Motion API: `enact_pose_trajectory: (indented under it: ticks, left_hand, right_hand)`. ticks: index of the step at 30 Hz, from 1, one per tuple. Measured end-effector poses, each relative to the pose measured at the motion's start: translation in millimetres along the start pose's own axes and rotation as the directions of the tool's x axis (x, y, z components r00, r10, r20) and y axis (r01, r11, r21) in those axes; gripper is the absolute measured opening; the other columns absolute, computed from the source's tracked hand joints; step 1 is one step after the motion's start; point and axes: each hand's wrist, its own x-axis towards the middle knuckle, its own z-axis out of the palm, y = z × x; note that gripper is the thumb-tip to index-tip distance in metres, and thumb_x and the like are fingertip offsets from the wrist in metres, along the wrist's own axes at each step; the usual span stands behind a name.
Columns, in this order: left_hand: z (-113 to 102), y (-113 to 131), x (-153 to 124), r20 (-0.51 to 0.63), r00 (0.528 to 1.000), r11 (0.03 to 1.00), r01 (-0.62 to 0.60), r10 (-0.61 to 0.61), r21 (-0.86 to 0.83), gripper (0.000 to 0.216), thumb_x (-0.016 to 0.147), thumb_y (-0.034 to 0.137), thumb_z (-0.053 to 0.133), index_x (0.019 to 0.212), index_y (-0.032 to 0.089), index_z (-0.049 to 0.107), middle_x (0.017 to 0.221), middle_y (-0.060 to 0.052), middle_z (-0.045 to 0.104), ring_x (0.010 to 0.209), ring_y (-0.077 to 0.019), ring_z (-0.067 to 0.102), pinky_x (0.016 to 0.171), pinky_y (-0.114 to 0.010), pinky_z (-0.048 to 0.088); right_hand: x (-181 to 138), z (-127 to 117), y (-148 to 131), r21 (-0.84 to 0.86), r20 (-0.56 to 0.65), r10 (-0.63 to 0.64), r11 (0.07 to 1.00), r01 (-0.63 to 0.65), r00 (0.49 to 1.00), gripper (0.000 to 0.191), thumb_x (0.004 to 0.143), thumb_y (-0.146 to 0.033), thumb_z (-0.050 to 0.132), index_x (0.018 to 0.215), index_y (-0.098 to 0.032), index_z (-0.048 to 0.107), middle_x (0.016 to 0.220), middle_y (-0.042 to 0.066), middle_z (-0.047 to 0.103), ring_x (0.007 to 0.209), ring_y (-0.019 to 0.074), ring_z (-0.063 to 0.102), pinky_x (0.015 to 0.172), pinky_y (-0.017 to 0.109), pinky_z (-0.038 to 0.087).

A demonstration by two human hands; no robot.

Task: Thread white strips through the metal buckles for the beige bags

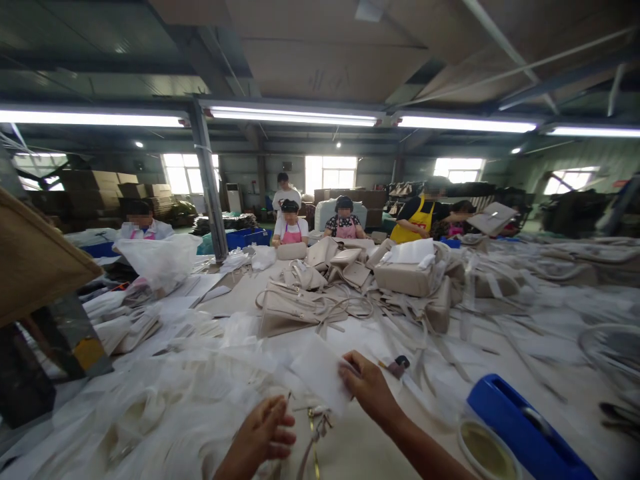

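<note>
My right hand [369, 389] pinches the edge of a small white sheet of paper or film [323, 372] and lifts it just above the table. My left hand [261, 437] hovers lower left with its fingers spread and nothing in it, close to a beige strap with gold metal fittings [314, 432] lying under both hands. White wrapping sheets [165, 400] cover the table to the left. A small dark tool [400, 364] lies just right of my right hand.
A heap of beige handbags [320, 293] and loose straps fills the table's middle. A blue holder [525, 427] and a round dish of yellowish liquid [487, 452] sit at the lower right. Several seated people [293, 227] work at the far side. Cardboard [35, 260] juts in at the left.
</note>
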Motion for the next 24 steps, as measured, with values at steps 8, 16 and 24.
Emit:
enact_pose_trajectory:
  ticks: [8,16,24]
  left_hand:
    - [12,-23,-6,0.284,0.955,0.991,-0.058,0.091,-0.122,0.057,0.060,0.050,0.080,0.102,0.015,0.064,0.065,-0.001,0.060,0.058,-0.0136,0.054,0.049,-0.022,0.028]
    - [30,4,-41,0.060,0.946,0.917,-0.324,0.319,0.234,0.031,0.084,0.049,0.054,0.096,0.024,0.066,0.091,-0.005,0.064,0.088,-0.0244,0.057,0.079,-0.034,0.043]
    - [29,-21,-41,-0.255,0.797,0.801,-0.411,0.547,0.436,0.026,0.078,0.034,0.064,0.104,0.030,0.066,0.155,0.001,0.014,0.141,-0.0289,0.015,0.117,-0.046,0.011]
  right_hand:
    - [-3,7,23,0.351,0.091,0.269,0.892,-0.284,0.959,0.030,0.068,-0.035,0.055,0.092,-0.017,0.051,0.082,0.004,0.064,0.077,0.0160,0.061,0.069,0.028,0.047]
    - [-32,37,13,0.411,0.270,0.208,0.858,-0.308,0.940,0.041,0.061,-0.027,0.054,0.101,-0.017,0.059,0.083,0.003,0.066,0.068,0.0142,0.058,0.062,0.026,0.045]
    - [-65,59,-6,0.575,0.490,-0.032,0.762,-0.296,0.871,0.049,0.057,-0.007,0.047,0.103,-0.016,0.063,0.084,0.002,0.067,0.073,0.0127,0.059,0.067,0.021,0.044]
